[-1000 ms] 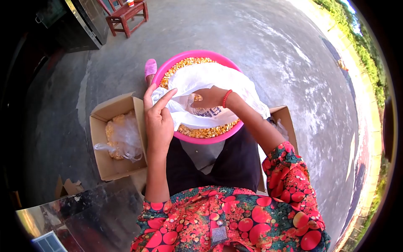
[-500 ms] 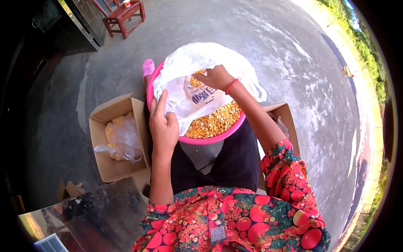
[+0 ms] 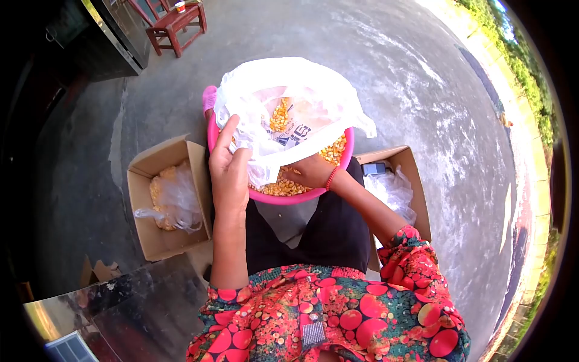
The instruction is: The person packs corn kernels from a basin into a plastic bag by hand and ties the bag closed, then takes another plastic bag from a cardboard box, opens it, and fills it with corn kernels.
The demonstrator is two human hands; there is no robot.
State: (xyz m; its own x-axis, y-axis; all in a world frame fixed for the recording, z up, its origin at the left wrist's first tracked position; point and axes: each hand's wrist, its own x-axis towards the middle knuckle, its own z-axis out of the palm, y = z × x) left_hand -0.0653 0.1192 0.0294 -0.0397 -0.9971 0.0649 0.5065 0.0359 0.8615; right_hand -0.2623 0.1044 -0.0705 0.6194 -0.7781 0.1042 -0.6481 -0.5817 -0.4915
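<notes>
A white plastic bag (image 3: 289, 71) with dark printing lies open-mouthed over a pink basin (image 3: 289, 200) on the lap. Yellow corn kernels (image 3: 286, 188) fill the basin's near side, and a small heap of kernels (image 3: 279, 116) sits inside the bag. My left hand (image 3: 229, 169) pinches the bag's left rim, thumb and fingers closed on the film. Below the bag's near edge, my right hand (image 3: 315, 171), wearing a red beaded bracelet, is down among the loose kernels with fingers curled; its fingertips are partly buried.
To the left stands a cardboard box (image 3: 142, 199) holding a clear bag of kernels (image 3: 175, 196). On the right, another cardboard box (image 3: 419, 199) contains plastic film (image 3: 392, 190) and a dark phone-like object (image 3: 375, 169). A red wooden chair (image 3: 175, 27) stands beyond.
My right hand has moved from inside the bag down to the kernels at the basin's near side. My left hand still holds the rim, and the bag's mouth is wider.
</notes>
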